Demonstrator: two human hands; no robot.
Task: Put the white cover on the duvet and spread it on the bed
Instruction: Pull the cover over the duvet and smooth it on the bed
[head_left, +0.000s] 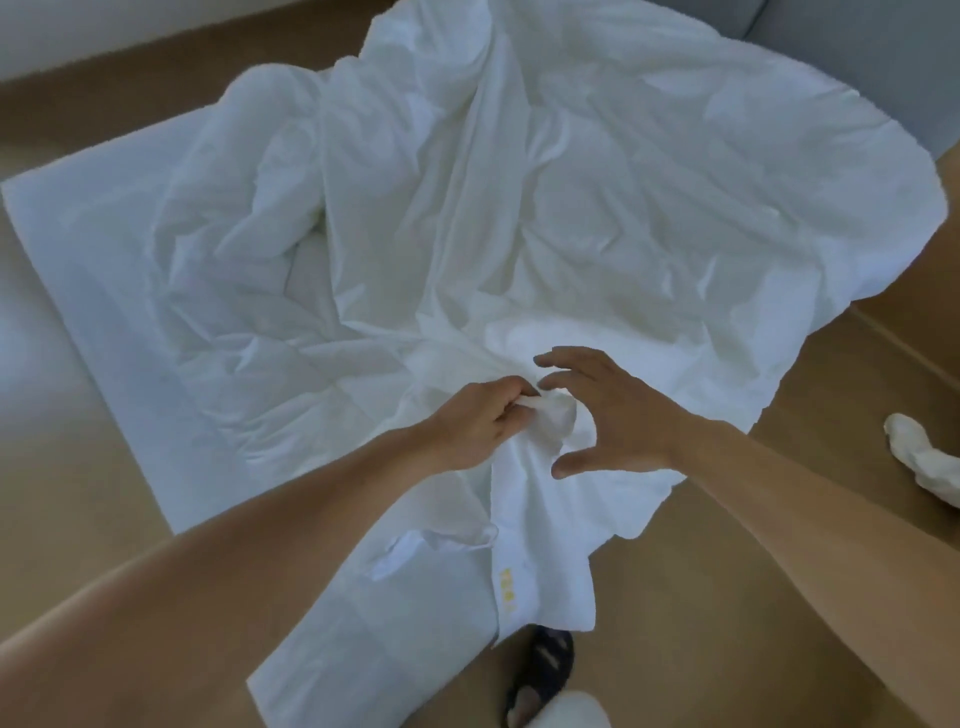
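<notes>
1. Cover (519, 530) and duvet (701, 218) lie crumpled on the floor (104, 467).
2. Left hand (483, 421) pinches a cover fold; right hand (618, 415) hovers, fingers apart, empty.
3. Step, likely: locating the cover's opening. Next: right hand must grip the opposite edge.

Nothing legible — yellow marks (507, 592) on the white cover (545, 566) too blurred.

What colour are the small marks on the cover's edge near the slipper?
Yellow marks on the white cover, seen in the head view.
</notes>
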